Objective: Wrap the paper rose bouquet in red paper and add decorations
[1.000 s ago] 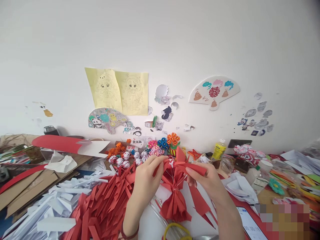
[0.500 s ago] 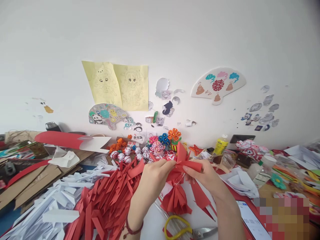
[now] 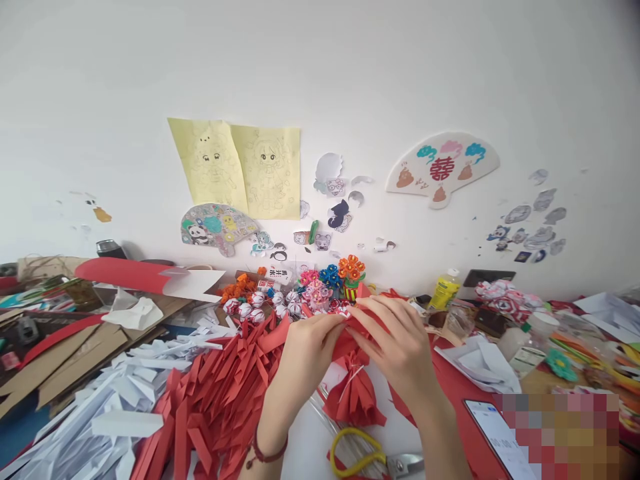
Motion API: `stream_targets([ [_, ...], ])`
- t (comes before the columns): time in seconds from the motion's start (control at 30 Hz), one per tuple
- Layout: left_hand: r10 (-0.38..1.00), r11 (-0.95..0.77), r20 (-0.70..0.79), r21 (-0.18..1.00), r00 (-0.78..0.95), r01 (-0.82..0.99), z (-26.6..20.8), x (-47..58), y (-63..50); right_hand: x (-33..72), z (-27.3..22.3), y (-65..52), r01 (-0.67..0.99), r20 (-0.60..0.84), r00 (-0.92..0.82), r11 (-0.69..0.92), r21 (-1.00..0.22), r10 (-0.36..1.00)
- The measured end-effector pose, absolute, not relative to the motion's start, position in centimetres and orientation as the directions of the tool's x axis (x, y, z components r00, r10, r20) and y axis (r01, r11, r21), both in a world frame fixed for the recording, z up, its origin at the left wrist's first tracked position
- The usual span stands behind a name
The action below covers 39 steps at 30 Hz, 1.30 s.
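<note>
Paper (image 3: 344, 345), red and creased, is up at the centre, raised above the worktop (image 3: 537, 381), between left hand (image 3: 311, 347) and right hand (image 3: 403, 347). Left grip: thumb and fingers pinched together at the tips, has hold of the paper's near-side edge. Right grip: fingers bent over the paper, thumb lower, small gap between thumb and fingertips with red showing in it; contact looks likely, but can't tell if it's pinched tight. Dark red bracelet (image 3: 270, 455) on left wrist. Just below the hands: red bundle (image 3: 356, 400), gathered at its neck with pale string (image 3: 355, 371), top part hidden behind the hands. Scissors (image 3: 380, 457), yellow handles, lie nearer the viewer below the bundle, blades pointing right, tips partly covered by the right forearm. Left of the left arm, big heap of red strips (image 3: 215, 393), white strips (image 3: 115, 383) just beside it farther left, then cardboard (image 3: 85, 363). Behind the hands, red-and-white balls (image 3: 257, 301) and an orange flower (image 3: 351, 267) in a striped pot. Right side: phone (image 3: 493, 430) on red material, digits on screen partly masked by a pixelated patch; crumpled white sheet (image 3: 485, 363) beyond it; yellow bottle (image 3: 445, 290) upright near the wall. On the wall, yellow drawings (image 3: 270, 177) left, white fan (image 3: 420, 173) right.
</note>
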<state>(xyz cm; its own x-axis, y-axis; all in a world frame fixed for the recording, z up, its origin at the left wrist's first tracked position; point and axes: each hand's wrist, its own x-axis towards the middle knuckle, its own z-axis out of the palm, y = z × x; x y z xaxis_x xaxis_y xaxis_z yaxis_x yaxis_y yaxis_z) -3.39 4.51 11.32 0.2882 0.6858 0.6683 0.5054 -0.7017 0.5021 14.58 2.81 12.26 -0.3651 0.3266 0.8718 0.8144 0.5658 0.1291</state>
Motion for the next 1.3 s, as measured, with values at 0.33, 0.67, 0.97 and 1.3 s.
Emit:
stream_targets([
  [0.33,0.679,-0.712,0.668,0.497,0.305,0.497,11.0,-3.8,5.1,15.1,12.0,3.3,0.795,0.858,-0.379,0.597,0.109,0.348],
  [0.67,0.656,-0.730,0.671,0.447,0.346,0.518,10.7,-3.5,5.2,15.5,11.6,3.5,0.798,0.799,-0.418,0.594,0.096,0.433],
  [0.97,0.683,-0.715,0.649,0.500,0.335,0.489,10.8,-3.6,5.2,15.8,11.5,3.6,0.778,0.779,-0.388,0.628,-0.009,0.492],
  [1.3,0.691,-0.717,0.658,0.568,0.301,0.405,11.1,-4.2,5.4,16.3,11.7,3.3,0.755,0.818,-0.366,0.656,-0.019,0.445],
])
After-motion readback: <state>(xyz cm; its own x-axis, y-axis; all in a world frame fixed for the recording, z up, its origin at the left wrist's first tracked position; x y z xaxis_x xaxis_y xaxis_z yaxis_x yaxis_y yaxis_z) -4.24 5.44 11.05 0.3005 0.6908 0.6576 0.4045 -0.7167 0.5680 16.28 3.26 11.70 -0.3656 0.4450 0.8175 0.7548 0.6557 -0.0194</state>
